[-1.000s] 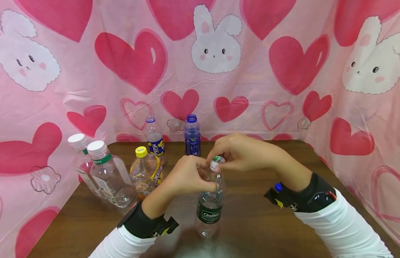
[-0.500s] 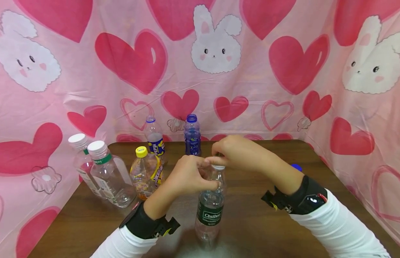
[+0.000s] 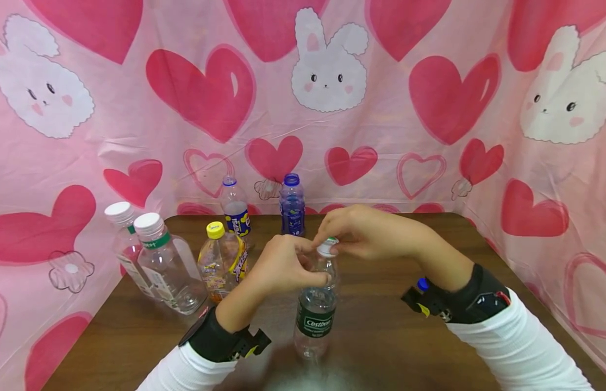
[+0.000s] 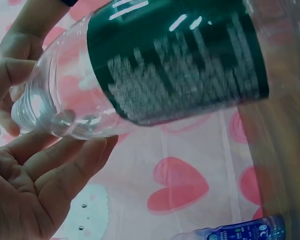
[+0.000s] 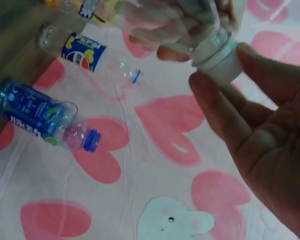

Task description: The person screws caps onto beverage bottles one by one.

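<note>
In the head view a clear water bottle (image 3: 314, 320) with a dark green label stands upright in front of the person. The left hand (image 3: 283, 266) holds it around its upper part, below the neck. On the mouth sits a white cap (image 3: 327, 247) with green print on top, and the right hand (image 3: 363, 233) pinches this cap between thumb and fingers. The right wrist view shows the fingertips at the sides of the white cap (image 5: 221, 61). In the left wrist view the green label (image 4: 180, 60) fills the upper middle, with the left hand (image 4: 35, 185) around the bottle's shoulder.
Two large clear bottles with white caps (image 3: 148, 224) stand at the left, beside a yellow-capped bottle (image 3: 222, 266). Farther back are an uncapped Pepsi bottle (image 3: 236, 212) and an uncapped blue bottle (image 3: 292, 206). A blue cap (image 3: 423, 284) lies near the right wrist. A heart-patterned cloth surrounds the table (image 3: 381, 336).
The right hand turned over the cap half a second ago, hiding it, and has swung back so the cap shows again. The bottle shifted slightly; the left hand keeps its hold.
</note>
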`<state>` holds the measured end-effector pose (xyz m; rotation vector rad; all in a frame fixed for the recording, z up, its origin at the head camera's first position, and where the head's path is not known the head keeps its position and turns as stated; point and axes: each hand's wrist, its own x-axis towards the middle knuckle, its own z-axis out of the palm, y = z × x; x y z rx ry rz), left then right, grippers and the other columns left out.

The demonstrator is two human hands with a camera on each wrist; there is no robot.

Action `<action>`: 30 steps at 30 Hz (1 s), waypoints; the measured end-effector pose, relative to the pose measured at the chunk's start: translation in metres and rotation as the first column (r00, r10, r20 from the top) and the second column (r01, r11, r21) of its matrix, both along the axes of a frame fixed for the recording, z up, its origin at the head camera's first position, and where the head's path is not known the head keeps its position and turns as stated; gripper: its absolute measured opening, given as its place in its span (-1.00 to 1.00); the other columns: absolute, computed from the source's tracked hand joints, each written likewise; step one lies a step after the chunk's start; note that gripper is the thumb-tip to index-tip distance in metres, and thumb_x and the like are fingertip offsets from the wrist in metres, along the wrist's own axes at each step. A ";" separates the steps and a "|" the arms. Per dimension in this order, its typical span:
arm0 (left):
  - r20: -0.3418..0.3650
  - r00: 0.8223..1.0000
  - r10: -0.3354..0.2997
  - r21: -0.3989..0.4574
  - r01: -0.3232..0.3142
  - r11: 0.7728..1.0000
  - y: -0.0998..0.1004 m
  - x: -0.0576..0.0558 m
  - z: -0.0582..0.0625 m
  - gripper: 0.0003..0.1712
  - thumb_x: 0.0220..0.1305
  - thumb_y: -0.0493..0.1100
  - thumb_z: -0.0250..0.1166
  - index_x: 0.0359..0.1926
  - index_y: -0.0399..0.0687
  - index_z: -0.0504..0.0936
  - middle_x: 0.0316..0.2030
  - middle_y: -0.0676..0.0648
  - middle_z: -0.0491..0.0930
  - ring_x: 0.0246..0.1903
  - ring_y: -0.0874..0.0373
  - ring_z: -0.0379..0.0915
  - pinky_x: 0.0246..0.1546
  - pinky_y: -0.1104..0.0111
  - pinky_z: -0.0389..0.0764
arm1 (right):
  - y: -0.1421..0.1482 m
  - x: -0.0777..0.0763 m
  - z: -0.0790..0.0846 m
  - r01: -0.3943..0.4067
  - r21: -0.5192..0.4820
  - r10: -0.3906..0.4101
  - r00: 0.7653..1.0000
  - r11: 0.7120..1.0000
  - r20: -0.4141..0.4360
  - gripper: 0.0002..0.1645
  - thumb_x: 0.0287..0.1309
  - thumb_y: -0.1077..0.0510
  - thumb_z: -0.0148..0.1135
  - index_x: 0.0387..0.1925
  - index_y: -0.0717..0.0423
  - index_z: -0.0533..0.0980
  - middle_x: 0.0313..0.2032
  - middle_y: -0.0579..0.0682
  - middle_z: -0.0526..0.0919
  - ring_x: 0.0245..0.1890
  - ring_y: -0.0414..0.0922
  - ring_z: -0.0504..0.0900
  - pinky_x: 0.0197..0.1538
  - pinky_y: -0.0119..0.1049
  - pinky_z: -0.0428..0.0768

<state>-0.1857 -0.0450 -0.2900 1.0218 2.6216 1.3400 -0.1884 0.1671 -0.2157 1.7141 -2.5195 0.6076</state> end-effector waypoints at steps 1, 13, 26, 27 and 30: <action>0.000 1.000 0.006 -0.005 -0.006 1.000 0.000 0.000 -0.001 -0.71 -0.07 -0.12 0.50 -0.27 -0.10 0.74 -0.54 0.09 0.64 -0.51 0.23 0.54 -0.56 0.35 0.58 | -0.001 0.001 -0.001 0.020 0.013 -0.020 1.000 1.000 -0.021 -0.71 0.14 0.32 0.34 -0.08 0.09 0.67 -0.22 -0.15 0.67 -0.21 -0.24 0.58 -0.14 -0.35 0.61; -0.167 0.975 0.144 -0.045 -0.154 0.987 0.000 0.000 -0.005 -0.71 -0.12 0.00 0.53 -0.31 0.04 0.75 -0.54 0.15 0.64 -0.47 0.26 0.56 -0.54 0.40 0.54 | -0.008 0.005 -0.006 0.147 0.012 -0.144 0.979 0.989 -0.144 -0.73 0.18 0.20 0.35 -0.07 0.14 0.63 -0.27 -0.11 0.61 -0.30 -0.20 0.51 -0.20 -0.36 0.56; -0.161 0.791 0.590 -0.081 -0.606 0.791 -0.068 -0.005 -0.011 -0.37 -0.02 0.17 0.50 0.01 -0.09 0.67 -0.29 -0.14 0.72 -0.25 -0.07 0.60 -0.35 0.13 0.61 | 0.039 -0.002 -0.061 0.395 -0.170 -0.398 0.917 0.903 0.019 -0.51 0.11 0.08 0.42 0.08 0.13 0.56 -0.16 -0.13 0.61 -0.38 -0.29 0.50 -0.34 -0.34 0.59; -0.156 0.781 0.605 -0.087 -0.621 0.779 -0.072 -0.004 -0.012 -0.36 -0.01 0.18 0.49 0.03 -0.10 0.66 -0.25 -0.16 0.72 -0.21 -0.10 0.60 -0.32 0.10 0.63 | 0.043 -0.003 -0.068 0.407 -0.175 -0.407 0.913 0.897 0.034 -0.53 0.11 0.09 0.41 0.06 0.13 0.57 -0.16 -0.13 0.61 -0.40 -0.30 0.50 -0.35 -0.34 0.58; -0.158 0.770 0.619 -0.088 -0.635 0.767 -0.081 -0.001 -0.015 -0.43 0.02 0.18 0.48 -0.08 -0.12 0.68 -0.23 -0.17 0.72 -0.19 -0.11 0.60 -0.31 0.09 0.64 | 0.054 -0.005 -0.088 0.446 -0.182 -0.441 0.895 0.876 0.074 -0.57 0.11 0.11 0.41 0.02 0.13 0.58 -0.18 -0.14 0.61 -0.42 -0.30 0.50 -0.36 -0.36 0.57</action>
